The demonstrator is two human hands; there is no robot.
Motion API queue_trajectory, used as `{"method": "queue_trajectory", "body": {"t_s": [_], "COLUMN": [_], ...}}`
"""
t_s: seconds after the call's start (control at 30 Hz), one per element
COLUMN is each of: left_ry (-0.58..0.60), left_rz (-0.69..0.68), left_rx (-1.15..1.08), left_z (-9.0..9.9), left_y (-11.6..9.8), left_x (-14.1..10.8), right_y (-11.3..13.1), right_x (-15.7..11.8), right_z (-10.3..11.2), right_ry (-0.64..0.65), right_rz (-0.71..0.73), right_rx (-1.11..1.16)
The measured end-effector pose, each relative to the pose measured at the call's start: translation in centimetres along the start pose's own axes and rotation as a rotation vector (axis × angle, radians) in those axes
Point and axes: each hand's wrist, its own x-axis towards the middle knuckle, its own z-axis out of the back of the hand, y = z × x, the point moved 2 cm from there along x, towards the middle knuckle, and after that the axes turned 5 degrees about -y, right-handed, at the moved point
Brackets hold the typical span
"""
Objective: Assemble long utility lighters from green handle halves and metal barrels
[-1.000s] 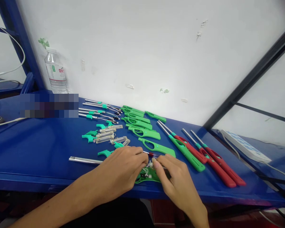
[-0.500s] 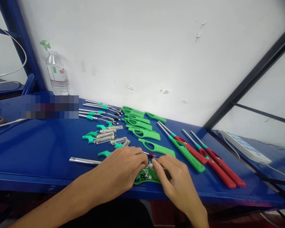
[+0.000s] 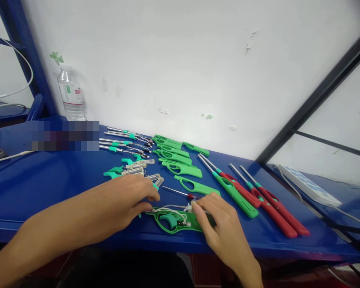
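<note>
An open green lighter shell point(image 3: 165, 229) lies near the table's front edge, with a teal trigger point(image 3: 169, 219), white wires and a small white fitting point(image 3: 189, 207) in it. My left hand point(image 3: 138, 198) is closed at the shell's left end, thumb and fingers bent together near the wires; what is between them is hidden. My right hand point(image 3: 217, 220) pinches the clear part by the white fitting over the shell's right end. Just behind the shell lies a screwdriver point(image 3: 180, 193) with a red and clear handle.
Several green shells point(image 3: 184, 170) lie behind my hands, with metal tubes point(image 3: 117, 145) and clear tanks point(image 3: 135, 170) to their left. Red and green lighters point(image 3: 276, 216) lie at right. A bottle point(image 3: 72, 94) stands back left; a power strip point(image 3: 310, 186) is far right.
My left hand has moved left from the shell's middle to its left end, uncovering the trigger, wires and screwdriver shaft. My right hand has hardly moved.
</note>
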Motion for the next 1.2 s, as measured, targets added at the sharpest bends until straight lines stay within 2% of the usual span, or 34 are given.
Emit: {"method": "queue_trajectory", "body": {"t_s": [0.13,0.27,0.5,0.63,0.77,0.9,1.2], "left_ry": [0.061,0.095,0.049,0.078,0.136,0.194,0.176], "left_rz": [0.063,0.059,-0.014,-0.055,-0.035,0.002,0.003], "left_rx": [-0.060,-0.075,-0.030,0.037,0.074,0.007,-0.097], "left_z": [0.9,0.9,-0.6,-1.9,-2.4,-2.1,-1.6], "left_y": [0.7,0.0,-1.7,-1.8,-1.9,-1.8,-1.6], "left_x": [-0.5,0.2,0.3,0.0,0.5,1.1,1.3], "right_y": [-0.1,-0.1,0.2,-0.1,-0.5,-0.7,-1.1], "right_x": [0.0,0.0,0.0,0.0,-0.2,-0.1,0.0], "right_z": [0.0,0.0,0.1,0.1,0.0,-0.1,-0.5], "right_ry": [-0.007,-0.010,-0.027,-0.069,-0.103,-0.124,-0.091], "right_rz": [0.005,0.005,0.032,0.039,0.034,0.005,-0.006], "right_rx": [0.009,-0.001,-0.043,-0.017,0.006,0.000,-0.060]}}
